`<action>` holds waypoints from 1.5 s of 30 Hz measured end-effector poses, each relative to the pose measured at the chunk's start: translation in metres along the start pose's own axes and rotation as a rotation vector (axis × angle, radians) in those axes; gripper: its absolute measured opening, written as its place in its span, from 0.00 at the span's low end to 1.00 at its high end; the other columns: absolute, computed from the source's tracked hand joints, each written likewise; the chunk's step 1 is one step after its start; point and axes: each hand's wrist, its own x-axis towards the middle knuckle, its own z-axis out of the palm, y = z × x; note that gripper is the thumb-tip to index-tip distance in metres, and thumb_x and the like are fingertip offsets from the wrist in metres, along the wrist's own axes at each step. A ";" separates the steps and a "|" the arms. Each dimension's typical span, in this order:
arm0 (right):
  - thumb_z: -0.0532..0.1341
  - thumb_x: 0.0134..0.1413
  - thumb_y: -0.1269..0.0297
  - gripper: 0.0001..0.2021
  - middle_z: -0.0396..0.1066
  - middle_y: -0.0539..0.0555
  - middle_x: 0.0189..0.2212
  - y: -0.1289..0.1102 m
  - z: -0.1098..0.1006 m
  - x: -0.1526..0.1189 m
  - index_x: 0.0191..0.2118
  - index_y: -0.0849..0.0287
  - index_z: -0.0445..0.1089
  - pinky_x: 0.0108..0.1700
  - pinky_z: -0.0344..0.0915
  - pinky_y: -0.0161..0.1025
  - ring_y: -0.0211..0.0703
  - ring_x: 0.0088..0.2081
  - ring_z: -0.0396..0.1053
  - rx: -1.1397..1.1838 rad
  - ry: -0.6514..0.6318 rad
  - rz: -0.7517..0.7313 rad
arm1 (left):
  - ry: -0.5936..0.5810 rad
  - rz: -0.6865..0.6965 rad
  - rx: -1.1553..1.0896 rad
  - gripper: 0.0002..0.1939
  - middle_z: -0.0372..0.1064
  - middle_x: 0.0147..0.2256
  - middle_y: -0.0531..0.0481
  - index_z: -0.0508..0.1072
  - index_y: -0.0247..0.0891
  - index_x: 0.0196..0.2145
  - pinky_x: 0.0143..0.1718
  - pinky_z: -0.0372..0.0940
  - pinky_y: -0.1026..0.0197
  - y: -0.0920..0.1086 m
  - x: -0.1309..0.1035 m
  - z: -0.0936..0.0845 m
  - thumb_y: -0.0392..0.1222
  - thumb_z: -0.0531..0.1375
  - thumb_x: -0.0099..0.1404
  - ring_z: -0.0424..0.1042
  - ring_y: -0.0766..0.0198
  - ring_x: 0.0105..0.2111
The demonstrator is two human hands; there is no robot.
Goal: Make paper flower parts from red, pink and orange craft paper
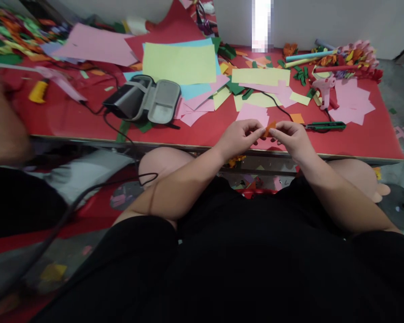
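Between my two hands is a small folded piece of orange paper [270,129], held over the front edge of the red table [202,137]. My left hand [244,136] pinches its left side with thumb and forefinger. On the other side, my right hand [291,137] grips it with the fingertips. Just right of that hand lies a green utility knife [326,126]. A flat orange paper square [297,118] rests behind my right hand, and pink paper sheets [252,114] lie behind my left.
A pink glue gun [324,89] stands at the right near rolled paper sticks [311,56]. An open grey case [144,98] sits left of centre, by stacked coloured sheets [180,63]. At far left, a co-worker's arm [5,121] and another glue gun [59,83] show. Black cables cross there.
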 end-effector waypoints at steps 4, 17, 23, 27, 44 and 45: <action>0.82 0.53 0.39 0.22 0.80 0.51 0.32 0.002 -0.004 0.002 0.35 0.53 0.83 0.38 0.72 0.42 0.42 0.36 0.74 0.009 -0.050 0.059 | 0.071 0.097 0.224 0.12 0.86 0.40 0.47 0.83 0.41 0.40 0.40 0.73 0.58 -0.002 -0.001 -0.002 0.48 0.63 0.79 0.82 0.62 0.38; 0.84 0.46 0.31 0.32 0.74 0.49 0.27 0.003 -0.005 0.005 0.28 0.53 0.74 0.33 0.65 0.40 0.38 0.31 0.66 0.029 -0.032 0.011 | 0.103 0.258 0.301 0.15 0.90 0.43 0.48 0.88 0.45 0.53 0.42 0.76 0.58 -0.005 -0.002 -0.002 0.54 0.68 0.78 0.86 0.60 0.40; 0.83 0.44 0.27 0.35 0.71 0.47 0.24 -0.003 -0.001 0.005 0.28 0.53 0.73 0.33 0.66 0.39 0.36 0.29 0.65 0.060 -0.035 -0.056 | 0.207 0.136 -0.081 0.20 0.84 0.34 0.47 0.85 0.40 0.38 0.35 0.71 0.61 -0.008 0.002 0.007 0.61 0.71 0.75 0.79 0.64 0.33; 0.83 0.47 0.29 0.34 0.73 0.47 0.25 0.000 -0.002 0.005 0.29 0.53 0.72 0.32 0.67 0.39 0.36 0.29 0.67 0.048 -0.018 -0.081 | 0.186 0.018 -0.279 0.25 0.80 0.33 0.48 0.82 0.40 0.35 0.33 0.70 0.62 -0.010 0.003 0.009 0.66 0.74 0.71 0.76 0.65 0.33; 0.85 0.43 0.53 0.21 0.73 0.46 0.26 -0.003 -0.007 0.005 0.35 0.52 0.76 0.34 0.74 0.42 0.40 0.28 0.71 0.147 0.053 0.125 | 0.049 0.101 -0.075 0.19 0.87 0.51 0.43 0.85 0.43 0.56 0.42 0.79 0.57 -0.012 0.000 0.002 0.54 0.70 0.75 0.84 0.59 0.43; 0.86 0.41 0.53 0.22 0.72 0.46 0.25 -0.002 -0.008 0.005 0.34 0.52 0.76 0.32 0.73 0.41 0.39 0.27 0.70 0.174 0.048 0.163 | 0.018 0.136 -0.013 0.22 0.86 0.56 0.43 0.84 0.45 0.60 0.43 0.79 0.57 -0.010 -0.001 -0.001 0.53 0.71 0.72 0.85 0.56 0.47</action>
